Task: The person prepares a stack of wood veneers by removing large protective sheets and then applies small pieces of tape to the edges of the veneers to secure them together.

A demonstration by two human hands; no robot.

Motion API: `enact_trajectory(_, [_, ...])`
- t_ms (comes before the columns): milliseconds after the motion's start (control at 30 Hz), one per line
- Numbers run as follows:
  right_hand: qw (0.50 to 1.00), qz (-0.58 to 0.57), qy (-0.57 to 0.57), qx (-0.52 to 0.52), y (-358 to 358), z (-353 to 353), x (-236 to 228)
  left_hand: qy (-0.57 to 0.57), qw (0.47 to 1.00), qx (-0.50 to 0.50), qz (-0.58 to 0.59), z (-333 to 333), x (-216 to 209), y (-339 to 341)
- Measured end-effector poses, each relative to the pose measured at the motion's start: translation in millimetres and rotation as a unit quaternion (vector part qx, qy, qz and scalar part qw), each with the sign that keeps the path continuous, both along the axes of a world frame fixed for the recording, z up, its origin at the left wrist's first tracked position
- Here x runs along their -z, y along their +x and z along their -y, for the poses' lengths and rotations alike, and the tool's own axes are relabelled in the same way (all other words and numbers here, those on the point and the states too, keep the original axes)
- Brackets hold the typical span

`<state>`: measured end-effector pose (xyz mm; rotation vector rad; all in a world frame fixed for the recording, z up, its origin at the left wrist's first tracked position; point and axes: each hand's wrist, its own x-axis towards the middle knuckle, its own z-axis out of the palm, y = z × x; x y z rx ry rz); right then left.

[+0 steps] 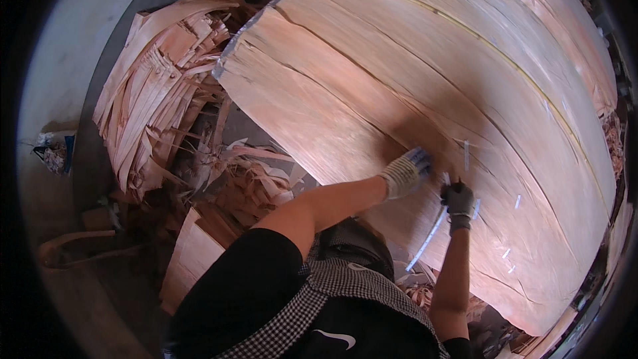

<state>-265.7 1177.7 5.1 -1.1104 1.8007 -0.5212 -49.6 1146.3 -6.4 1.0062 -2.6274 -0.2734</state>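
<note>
A broad stack of thin wood veneer sheets (312, 93) spreads before me, with long dark splits along the grain. On it rests my left hand (407, 173), in a pale knit glove with blue on the fingers; the fingers lie stretched against the wood and hold nothing that I can see. Just to its right, my right hand (458, 201) wears a dark grey glove, its fingers closed on a long strip of whitish tape (426, 246) that trails toward my body. A short end of the tape sticks up past the fingertips.
Short tape pieces (518, 201) dot the veneer to the right. A thin yellow stick (492, 44) lies curving across the far part. Torn veneer scraps (156, 86) are heaped at the left, with more scraps (249, 186) on the floor. A veneer board (191, 252) leans near my left arm.
</note>
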Motion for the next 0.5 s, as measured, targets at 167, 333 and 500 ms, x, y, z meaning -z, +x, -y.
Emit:
enact_trajectory(167, [0.993,0.100,0.031,0.059,27,-16,-14,0.114,0.993,-0.004,-0.040,44,-39,75])
enact_trajectory(333, [0.982,0.153,0.097,0.048,150,-7,-23,0.007,0.973,-0.223,0.063,101,-34,279])
enact_trajectory(500, [0.990,0.142,0.024,0.006,290,79,-9,-0.002,0.980,-0.182,0.085,112,-2,327])
